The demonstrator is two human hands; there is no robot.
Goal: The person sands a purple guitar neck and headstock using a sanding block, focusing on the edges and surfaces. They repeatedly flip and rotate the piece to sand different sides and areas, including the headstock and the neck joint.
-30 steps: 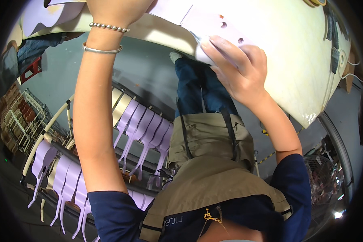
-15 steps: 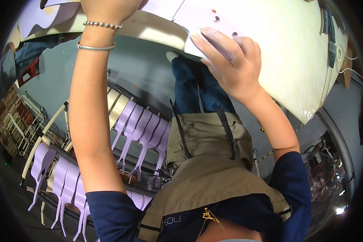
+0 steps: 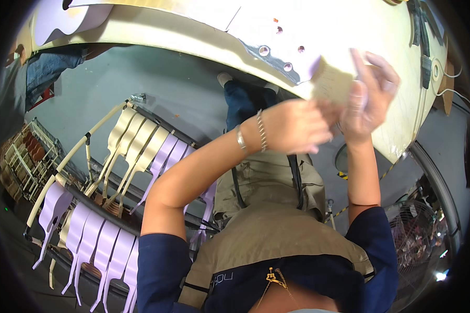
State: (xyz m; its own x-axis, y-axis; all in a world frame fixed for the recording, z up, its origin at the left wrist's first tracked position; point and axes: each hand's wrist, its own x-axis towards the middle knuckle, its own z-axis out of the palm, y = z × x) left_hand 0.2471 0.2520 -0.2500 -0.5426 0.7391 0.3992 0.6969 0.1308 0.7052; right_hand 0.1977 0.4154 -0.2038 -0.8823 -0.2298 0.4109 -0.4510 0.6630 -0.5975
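Note:
Both hands are close together over the near edge of the table, smeared by motion. My left hand (image 3: 297, 125) reaches across to the right, its back upward; its grip does not show clearly. My right hand (image 3: 373, 99) is just right of it, fingers and thumb spread apart. Between them a flat beige piece (image 3: 333, 83) with a lilac patch at its upper left stands tilted, blurred. Which hand bears it I cannot tell. Beside them on the white tabletop (image 3: 371, 26) are several small round holes or discs (image 3: 263, 51) near a grey-blue patch along the edge.
A rack (image 3: 91, 138) with several cream strips (image 3: 130, 130) and lilac forked strips (image 3: 91, 237) stands at my left. A larger lilac sheet (image 3: 70, 22) lies at the far left of the table, near another person's jeans (image 3: 52, 73). A fan (image 3: 412, 224) stands at right.
My left hand has come down and right from the far left to beside my right hand. My right hand has moved right and turned palm inward. The beige piece now shows between them.

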